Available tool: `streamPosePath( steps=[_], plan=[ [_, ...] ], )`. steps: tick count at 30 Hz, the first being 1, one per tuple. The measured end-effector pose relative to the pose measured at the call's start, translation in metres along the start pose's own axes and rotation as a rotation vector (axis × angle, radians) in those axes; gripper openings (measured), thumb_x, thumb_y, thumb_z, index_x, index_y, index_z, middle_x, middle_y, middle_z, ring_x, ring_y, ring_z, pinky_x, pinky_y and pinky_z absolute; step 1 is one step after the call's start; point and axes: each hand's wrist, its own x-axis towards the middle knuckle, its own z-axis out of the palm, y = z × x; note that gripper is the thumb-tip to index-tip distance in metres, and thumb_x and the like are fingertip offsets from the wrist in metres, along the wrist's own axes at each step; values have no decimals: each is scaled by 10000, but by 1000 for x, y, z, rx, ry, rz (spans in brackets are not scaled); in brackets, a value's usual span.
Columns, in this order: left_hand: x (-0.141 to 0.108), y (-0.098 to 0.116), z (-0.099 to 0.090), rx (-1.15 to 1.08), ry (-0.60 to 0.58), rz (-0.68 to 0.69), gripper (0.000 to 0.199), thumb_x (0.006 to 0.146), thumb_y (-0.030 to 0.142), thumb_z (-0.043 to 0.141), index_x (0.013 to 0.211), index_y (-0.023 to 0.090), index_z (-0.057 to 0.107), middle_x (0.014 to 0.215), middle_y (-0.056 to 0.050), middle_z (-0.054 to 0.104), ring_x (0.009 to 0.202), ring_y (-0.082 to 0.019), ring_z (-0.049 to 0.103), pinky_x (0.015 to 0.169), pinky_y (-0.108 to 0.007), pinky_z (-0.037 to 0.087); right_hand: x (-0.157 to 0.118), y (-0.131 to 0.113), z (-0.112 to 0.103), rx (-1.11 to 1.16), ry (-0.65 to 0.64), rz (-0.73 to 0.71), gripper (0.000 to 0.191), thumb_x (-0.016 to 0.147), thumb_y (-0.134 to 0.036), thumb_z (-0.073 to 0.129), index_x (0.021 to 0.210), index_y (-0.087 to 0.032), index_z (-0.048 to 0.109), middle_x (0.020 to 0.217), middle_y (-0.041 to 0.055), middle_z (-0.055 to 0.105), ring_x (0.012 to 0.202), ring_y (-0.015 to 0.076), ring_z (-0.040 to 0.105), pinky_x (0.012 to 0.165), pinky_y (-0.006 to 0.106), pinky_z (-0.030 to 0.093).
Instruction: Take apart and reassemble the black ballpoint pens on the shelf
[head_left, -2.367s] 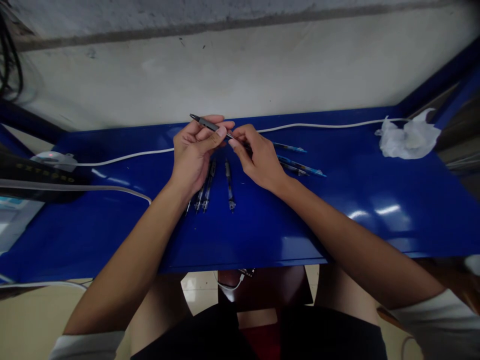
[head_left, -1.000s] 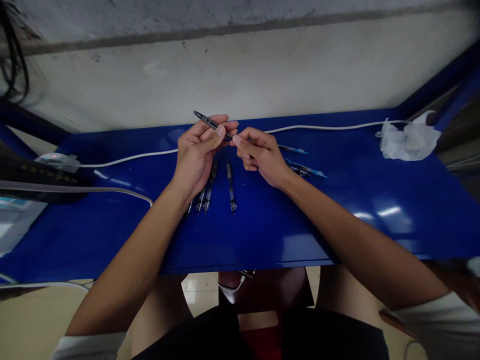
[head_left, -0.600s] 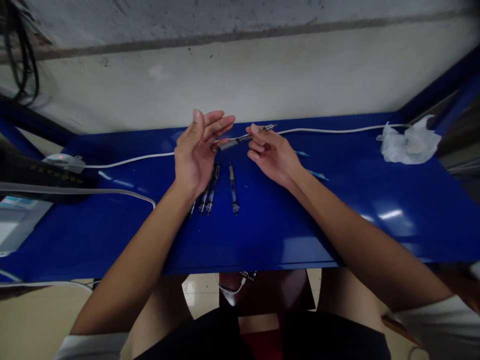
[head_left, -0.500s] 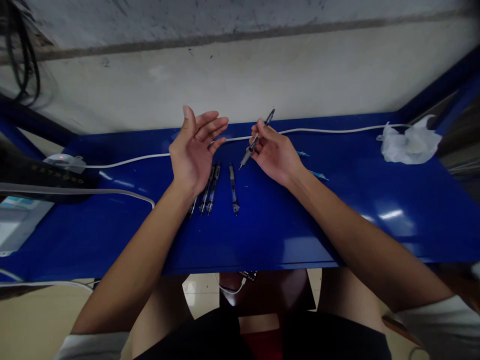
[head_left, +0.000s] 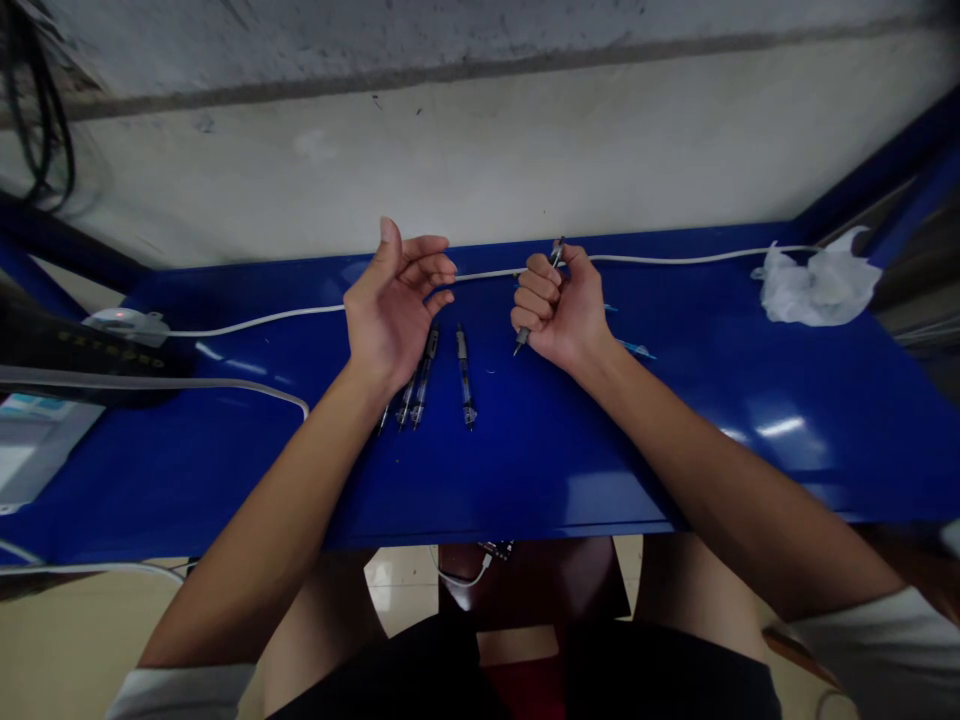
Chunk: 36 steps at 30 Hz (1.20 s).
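Observation:
My right hand (head_left: 559,305) is closed in a fist around a pen (head_left: 523,338); its grey grip end pokes out below the little finger and its other end shows by the thumb. My left hand (head_left: 397,300) is raised, palm turned inward, fingers apart and holding nothing. Below it on the blue table lie several clear-barrelled pens (head_left: 424,383), partly hidden by the left hand and wrist. One more pen (head_left: 466,380) lies separately between my two hands. Light-blue pieces (head_left: 637,350), perhaps pens, lie partly hidden behind my right wrist.
A white cable (head_left: 292,314) runs along the back of the blue table (head_left: 517,470). Crumpled white plastic (head_left: 817,282) sits at the right. A black object with lettering (head_left: 90,360) and a white device with a red light (head_left: 124,322) stand at the left, before the wall (head_left: 480,160).
My right hand has closed from a fingertip hold into a fist around the pen, which now stands steeper. The left hand has barely moved.

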Motion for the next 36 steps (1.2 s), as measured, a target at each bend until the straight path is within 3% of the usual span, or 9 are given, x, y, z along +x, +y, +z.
streamPosePath(
  steps=[15, 23, 26, 29, 33, 36],
  plan=[
    [0, 0, -1, 6, 0, -10, 515, 977, 796, 628, 1038, 316, 807, 1058, -83, 815, 1214, -305, 755, 930, -406, 633, 2, -1, -8, 109, 5, -15, 606, 1007, -618, 659, 695, -294, 254, 478, -111, 208, 416, 110, 185, 385, 259, 260],
    [3, -4, -4, 78, -61, 87, 519, 1022, 778, 584, 1026, 309, 806, 1006, -68, 801, 1020, -255, 770, 799, -368, 626, -2, -2, 0, 162, 82, 8, 582, 1063, -663, 527, 711, -298, 241, 485, -106, 188, 436, 124, 172, 401, 271, 222],
    [5, -11, -2, 145, -91, 220, 381, 1022, 652, 709, 1034, 287, 819, 963, -57, 788, 875, -201, 739, 714, -333, 585, -2, 2, 1, 199, 0, -24, 604, 1055, -694, 525, 696, -303, 236, 485, -104, 187, 441, 125, 158, 403, 277, 216],
    [2, -17, 4, 269, -109, 341, 281, 928, 483, 895, 1061, 244, 829, 957, -48, 784, 824, -155, 715, 712, -287, 556, -3, 6, 2, 178, -32, -80, 613, 1050, -696, 527, 677, -303, 239, 487, -99, 188, 449, 129, 149, 419, 281, 241],
    [-6, -22, 13, 425, -255, 333, 425, 825, 417, 990, 1160, 238, 801, 1082, -53, 775, 784, -131, 726, 716, -271, 577, -2, 10, 3, 99, 2, -157, 593, 1044, -653, 527, 658, -300, 249, 490, -86, 211, 474, 143, 186, 466, 293, 306],
    [-9, -25, 14, 443, -290, 339, 391, 840, 366, 980, 1165, 235, 806, 1137, -64, 769, 756, -122, 734, 737, -284, 611, 0, 11, 2, 49, -11, -215, 565, 1027, -608, 555, 653, -299, 265, 507, -71, 247, 504, 159, 257, 516, 306, 367]
  ],
)
